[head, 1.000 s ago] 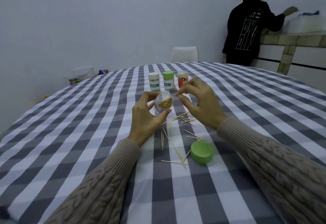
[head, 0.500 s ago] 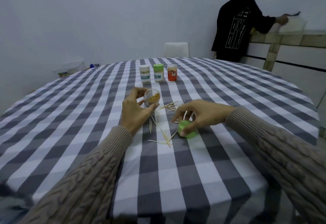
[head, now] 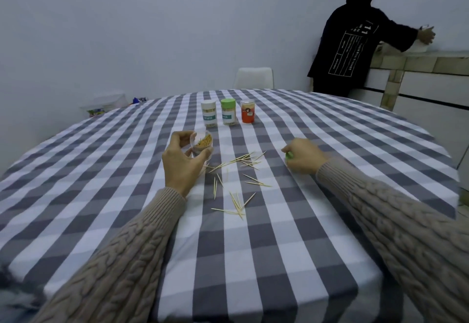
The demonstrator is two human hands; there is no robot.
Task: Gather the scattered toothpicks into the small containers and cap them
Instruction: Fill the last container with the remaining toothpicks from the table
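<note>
Table (head: 253,259): one, round, under a grey-and-white checked cloth, filling the lower frame.
Second person (head: 355,38): one, in a dark hooded top, upper right, one arm reaching right; stood much the same a second ago.
Chair (head: 253,77): one white back, top centre behind the table.
Capped containers: three in a row, upper centre: white-capped (head: 209,113), green-capped (head: 228,111), orange (head: 248,111); unmoved.
Left hand (head: 181,161): fingers curled round one open clear container (head: 201,144), tilted, full of toothpicks, left of centre.
Right hand (head: 303,156): right of centre, fingers closed over one green cap (head: 289,155); half a second ago it was just touching the cap lower on the cloth.
Loose toothpicks (head: 238,183): roughly twenty, scattered at centre between the hands.
</note>
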